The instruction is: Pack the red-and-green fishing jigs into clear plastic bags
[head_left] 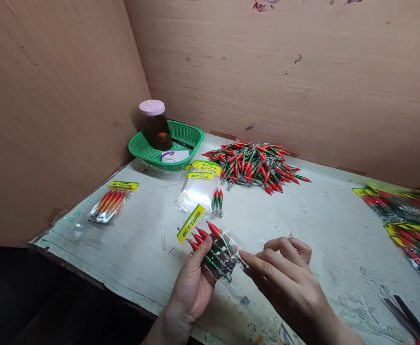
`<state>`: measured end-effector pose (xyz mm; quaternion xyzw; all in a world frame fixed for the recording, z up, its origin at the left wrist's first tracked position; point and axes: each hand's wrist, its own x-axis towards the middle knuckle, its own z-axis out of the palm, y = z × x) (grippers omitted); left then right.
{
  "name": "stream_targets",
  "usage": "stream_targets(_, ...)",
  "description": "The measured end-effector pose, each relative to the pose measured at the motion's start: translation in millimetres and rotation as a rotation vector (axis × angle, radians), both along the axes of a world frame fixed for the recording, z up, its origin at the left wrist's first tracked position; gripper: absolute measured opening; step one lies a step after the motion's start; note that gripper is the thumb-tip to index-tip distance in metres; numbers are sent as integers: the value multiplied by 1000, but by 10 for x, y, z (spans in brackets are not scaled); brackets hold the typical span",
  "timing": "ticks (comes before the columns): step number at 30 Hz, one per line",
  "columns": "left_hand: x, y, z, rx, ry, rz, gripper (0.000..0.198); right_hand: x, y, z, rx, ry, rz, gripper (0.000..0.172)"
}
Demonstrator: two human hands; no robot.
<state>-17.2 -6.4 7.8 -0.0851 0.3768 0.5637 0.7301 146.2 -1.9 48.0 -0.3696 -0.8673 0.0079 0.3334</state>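
Note:
My left hand [192,282] grips a clear plastic bag [213,249] with a yellow label; several red and green fishing lures lie inside it. My right hand [285,273] is at the bag's open end, fingers curled, index finger and thumb touching the lures' hook ends. Two loose lures [217,200] lie on the table just beyond the bag, beside a stack of empty labelled bags [199,187]. A large pile of red and green lures [256,165] sits farther back.
A green basket [191,136] holds a jar with a pink lid [155,124] and a card in the back left corner. A filled bag of orange lures [111,203] lies left. Filled bags [407,220] stack at right. Scissors [407,318] lie near right. Wooden walls enclose the table.

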Motion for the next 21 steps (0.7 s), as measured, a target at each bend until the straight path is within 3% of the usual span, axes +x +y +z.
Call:
stream_targets(6, -4, 2, -1, -12, 36, -38, 20, -74, -10, -14, 1, 108, -77, 13)
stream_targets(16, 3, 4, -3, -48, 30, 81, 16, -167, -41, -38, 76, 92, -85, 15)
stream_targets(21, -5, -8, 5, -60, 49, 70, 19, -173, -77, -95, 130, 115, -168, 15)
